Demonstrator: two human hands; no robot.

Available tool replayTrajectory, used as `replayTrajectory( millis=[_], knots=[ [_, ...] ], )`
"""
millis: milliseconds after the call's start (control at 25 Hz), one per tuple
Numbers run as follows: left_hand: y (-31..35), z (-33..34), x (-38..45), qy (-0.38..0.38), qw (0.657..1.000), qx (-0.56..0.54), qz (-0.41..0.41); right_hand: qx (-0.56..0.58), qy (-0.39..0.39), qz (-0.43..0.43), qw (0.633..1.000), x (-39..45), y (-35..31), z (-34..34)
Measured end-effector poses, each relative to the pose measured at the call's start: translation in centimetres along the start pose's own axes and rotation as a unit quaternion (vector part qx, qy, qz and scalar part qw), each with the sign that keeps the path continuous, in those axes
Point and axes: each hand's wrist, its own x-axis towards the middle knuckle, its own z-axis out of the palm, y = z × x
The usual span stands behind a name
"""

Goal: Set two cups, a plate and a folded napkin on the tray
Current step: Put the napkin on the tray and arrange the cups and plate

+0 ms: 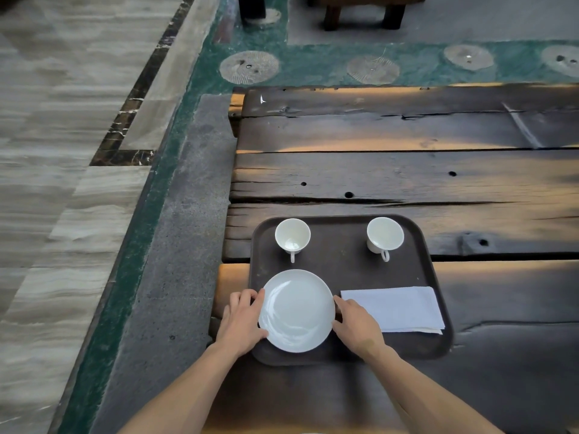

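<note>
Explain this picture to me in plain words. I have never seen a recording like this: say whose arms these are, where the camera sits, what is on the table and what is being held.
There is no machine here. The camera is worn on a person's head and looks forward and down, so the two bare arms coming up from the bottom edge are that person's own. On a dark plank table lies a brown tray. At its far side stand two white cups, the left cup and the right cup, both upright and seemingly empty. Nearer lie a white plate and, to its right, a folded napkin. The left hand and right hand touch the plate's opposite edges with their fingers. Whether the plate is resting or slightly lifted, I cannot tell.
</note>
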Motion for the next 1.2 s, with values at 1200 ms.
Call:
replayTrajectory(
  millis=[1200],
  knots=[
    [19.8,1.8,2.4,-0.019,0.999,-0.013,-0.032,-0.223,0.026,-0.081,0.971,0.5,16.7,-10.8]
  ],
)
